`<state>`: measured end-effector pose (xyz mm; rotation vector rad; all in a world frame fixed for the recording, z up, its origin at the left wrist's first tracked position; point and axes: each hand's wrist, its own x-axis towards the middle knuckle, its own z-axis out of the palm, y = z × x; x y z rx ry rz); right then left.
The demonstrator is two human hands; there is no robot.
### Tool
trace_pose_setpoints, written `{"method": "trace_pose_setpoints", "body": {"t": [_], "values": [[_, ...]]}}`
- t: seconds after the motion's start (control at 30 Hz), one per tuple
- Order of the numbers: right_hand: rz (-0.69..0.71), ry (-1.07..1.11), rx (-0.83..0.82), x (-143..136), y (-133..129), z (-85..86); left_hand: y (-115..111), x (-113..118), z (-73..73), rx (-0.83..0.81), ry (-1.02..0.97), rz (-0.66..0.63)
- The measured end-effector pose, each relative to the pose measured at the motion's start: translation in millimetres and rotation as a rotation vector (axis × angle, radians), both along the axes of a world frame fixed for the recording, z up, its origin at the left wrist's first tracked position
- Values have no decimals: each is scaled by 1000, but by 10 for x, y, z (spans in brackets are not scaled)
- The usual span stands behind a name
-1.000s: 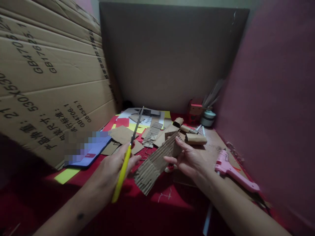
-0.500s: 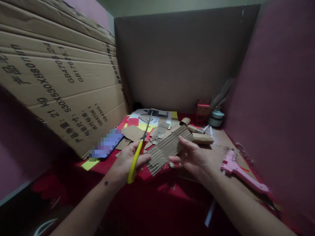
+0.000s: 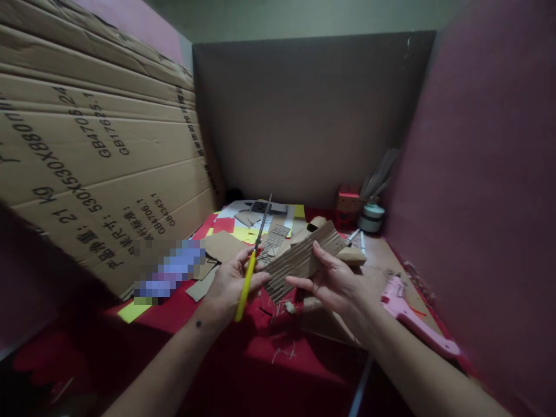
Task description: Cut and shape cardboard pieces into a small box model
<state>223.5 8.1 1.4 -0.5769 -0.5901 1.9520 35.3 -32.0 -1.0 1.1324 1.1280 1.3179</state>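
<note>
My left hand (image 3: 228,285) is closed around a pair of scissors (image 3: 247,285) with yellow handles. The narrow blades point up and away, lying close together. At its thumb tip is the left end of a corrugated cardboard strip (image 3: 289,267), perhaps touching it; I cannot tell. My right hand (image 3: 341,286) grips this strip from the right, thumb on top and fingers along its lower edge. The strip is held tilted above the table, ridged side toward me, with small cuts at its lower left end.
A red cloth (image 3: 260,347) covers the table, with cardboard scraps (image 3: 223,246) and coloured paper beyond my hands. To the right lies a pink glue gun (image 3: 412,324). A pale green jar (image 3: 370,217) stands at the back right. A large cardboard sheet (image 3: 108,191) leans at the left.
The view has shifted, so the table things appear further left and lower. The scissors stand a little more upright. Both hands keep their holds, and the cardboard strip has turned slightly.
</note>
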Motion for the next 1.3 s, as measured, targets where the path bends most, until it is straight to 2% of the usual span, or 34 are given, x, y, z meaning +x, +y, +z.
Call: {"method": "trace_pose_setpoints", "body": {"t": [0.13, 0.23, 0.33, 0.4, 0.43, 0.53, 0.63, 0.73, 1.03, 1.3], "values": [[46, 7, -33, 60, 91, 26, 113, 73, 13, 34, 4, 18], [13, 3, -21, 106, 142, 48, 236, 72, -21, 51, 87, -39], [-136, -5, 20, 152, 168, 87, 317, -22, -51, 147, 454, -32], [-244, 0, 51, 179, 173, 108, 314, -112, -57, 305, 819, 0], [-285, -1, 60, 187, 172, 111, 295, -153, -57, 373, 933, -22], [-347, -14, 65, 187, 161, 94, 195, -219, -57, 472, 1179, -91], [-349, -29, 66, 161, 143, 57, 92, -193, -60, 469, 1346, -154], [-327, -32, 87, 136, 123, 36, 36, -136, -61, 389, 1384, -161], [-285, -74, 72, 114, 84, 42, 14, -147, -33, 335, 1186, -159], [-267, -71, 49, 124, 71, 20, -22, -174, -16, 272, 1219, -192]]}}
